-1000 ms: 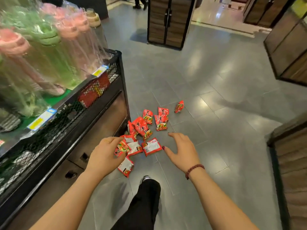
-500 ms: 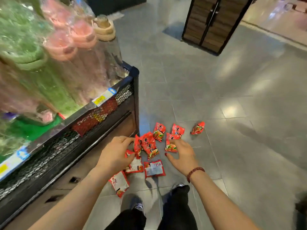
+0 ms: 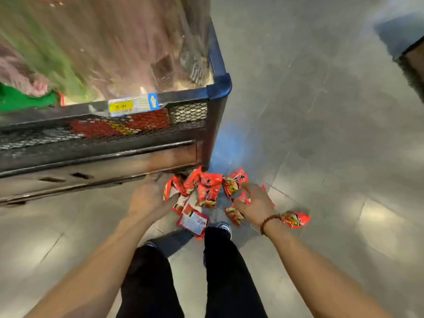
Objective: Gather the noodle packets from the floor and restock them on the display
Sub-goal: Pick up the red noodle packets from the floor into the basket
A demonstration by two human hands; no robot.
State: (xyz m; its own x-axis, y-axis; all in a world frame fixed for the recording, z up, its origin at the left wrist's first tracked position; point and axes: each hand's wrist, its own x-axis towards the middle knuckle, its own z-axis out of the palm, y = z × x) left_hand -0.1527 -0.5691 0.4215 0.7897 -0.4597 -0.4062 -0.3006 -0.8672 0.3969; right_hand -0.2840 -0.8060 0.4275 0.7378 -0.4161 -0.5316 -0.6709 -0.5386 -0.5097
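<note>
She is at the gathering step, bent low over the noodle packets (image 3: pixel 209 189), which lie in a loose red heap on the floor (image 3: pixel 321 134), right against the corner foot of the display (image 3: pixel 188 111). None of this heap has gone up yet; more red packs show behind the display's mesh front, under the price tag (image 3: pixel 134 105).

One stray packet (image 3: pixel 296 219) lies apart, just past her right wrist and its bead bracelet (image 3: pixel 267 223). A white-backed packet (image 3: pixel 193 222) sits nearest her shoes.

The left hand (image 3: pixel 150 196) is at the heap's left edge, fingers curled. Through the motion blur it seems to pinch a bent packet (image 3: pixel 170 190) between thumb and fingers.

The right hand (image 3: pixel 254 204) is palm down on the heap's right side, fingers spread and bent, touching the packets beneath it. I cannot tell whether it has closed on any.

The next move, as I judge it, calls for drawing both hands together to bunch the heap, fetching in the stray. The slick wrappers could well slide out of a loose armful, so a firm two-handed scoop is needed before lifting over the mesh rim.
</note>
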